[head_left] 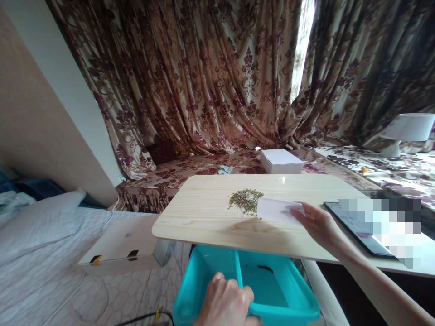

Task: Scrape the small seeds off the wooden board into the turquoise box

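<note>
My right hand [312,219] pinches a white sheet of paper or thin card [276,208], slightly curved, low over the wooden tabletop [204,226]. Its left edge touches a loose pile of small green and brown grains [245,200]. Below the table's near edge is a turquoise two-compartment bin [299,290]. My left hand [226,299] is closed on the bin's near side, by the divider, its fingertips partly hidden. A small dark elongated thing [265,269] lies in the right compartment.
A tablet-like dark-edged device [353,231], partly blurred out, lies at the table's right. Behind the table sits a white box [282,160]. A larger pale box [118,240] rests on the bed at left. A white lamp [408,129] stands far right.
</note>
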`<state>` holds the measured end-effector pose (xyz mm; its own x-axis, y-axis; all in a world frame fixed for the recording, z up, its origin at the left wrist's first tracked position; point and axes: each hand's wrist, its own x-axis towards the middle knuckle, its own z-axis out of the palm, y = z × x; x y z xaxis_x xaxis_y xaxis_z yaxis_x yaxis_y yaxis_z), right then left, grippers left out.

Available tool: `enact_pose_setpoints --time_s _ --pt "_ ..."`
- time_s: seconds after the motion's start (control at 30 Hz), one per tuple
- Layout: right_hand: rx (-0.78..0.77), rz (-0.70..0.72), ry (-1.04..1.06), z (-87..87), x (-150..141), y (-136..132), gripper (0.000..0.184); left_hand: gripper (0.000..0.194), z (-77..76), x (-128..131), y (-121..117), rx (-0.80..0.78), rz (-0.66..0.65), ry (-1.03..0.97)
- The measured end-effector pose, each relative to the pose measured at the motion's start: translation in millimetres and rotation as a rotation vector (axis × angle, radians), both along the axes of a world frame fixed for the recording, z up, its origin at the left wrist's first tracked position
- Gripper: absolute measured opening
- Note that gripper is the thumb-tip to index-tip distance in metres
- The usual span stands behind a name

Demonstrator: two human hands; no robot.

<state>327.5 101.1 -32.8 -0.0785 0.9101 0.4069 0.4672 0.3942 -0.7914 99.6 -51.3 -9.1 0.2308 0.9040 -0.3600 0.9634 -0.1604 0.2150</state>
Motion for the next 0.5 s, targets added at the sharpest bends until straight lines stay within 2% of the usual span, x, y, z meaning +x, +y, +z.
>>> enact_pose_setpoints --time_s 0.2,0.33,0.5 --pt "0.012 0.008 0.022 4.8 2.7 -7.4 0.027 0.025 1.1 2.4 -0.1 -0.002 -0.006 -0.005" --pt "-0.001 0.021 0.023 -0.4 10.5 -7.6 0.027 0.025 1.1 3.1 -0.3 0.000 -0.012 -0.002" --pt "-0.005 -0.082 0.047 -8.2 23.9 -3.6 0.031 0.025 2.1 4.5 -1.3 -0.006 -0.016 -0.011"
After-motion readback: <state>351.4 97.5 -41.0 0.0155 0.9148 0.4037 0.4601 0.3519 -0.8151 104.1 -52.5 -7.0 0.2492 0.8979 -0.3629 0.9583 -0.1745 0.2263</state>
